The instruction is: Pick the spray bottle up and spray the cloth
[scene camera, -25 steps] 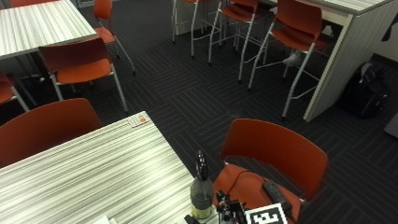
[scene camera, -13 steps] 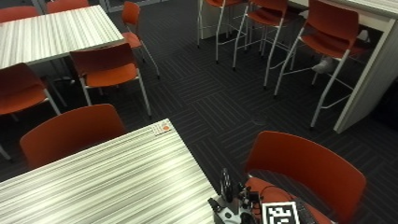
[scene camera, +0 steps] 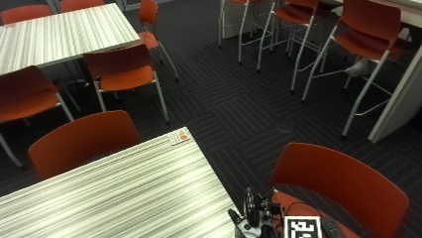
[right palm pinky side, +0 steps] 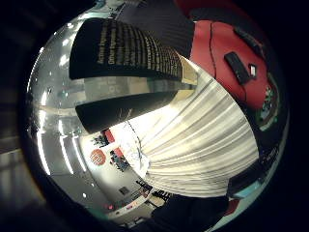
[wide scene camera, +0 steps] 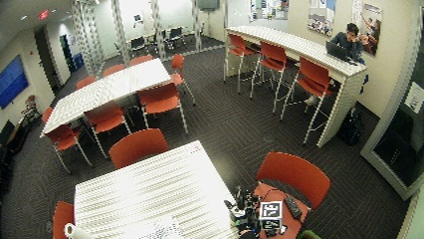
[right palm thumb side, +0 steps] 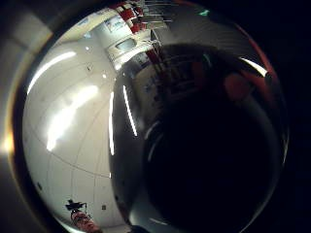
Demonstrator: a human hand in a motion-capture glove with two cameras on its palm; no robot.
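Table: a long table with a grey-and-white striped top (scene camera: 125, 193) fills the lower left of the outside view; a small white card with a red spot (scene camera: 179, 136) lies at its far corner.
Hand: the black-gloved right hand (scene camera: 257, 229) shows only in part, at the table's near right edge, between the tabletop and a red plastic chair (scene camera: 342, 183).
Spray bottle: a bottle with a black label bearing pale lettering and a clear band beneath it (right palm pinky side: 125, 53) fills much of the little-finger-side palm view, so it is close to the palm. In the thumb-side view a dark rounded shape takes up most of the picture, with ceiling lights beside it.
Grip: cannot tell – neither palm view nor the outside views show how the hand is closed, or whether it has hold of the bottle.
Cloth: a pale crumpled piece (right palm pinky side: 131, 145) lies on the striped top beyond the bottle – whether it is cloth or paper is unclear.
Chair seat: two flat black oblong devices (right palm pinky side: 239, 67) lie on the red seat.
Room: more red chairs and a second striped table (scene camera: 66, 32) stand on dark carpet, well apart.
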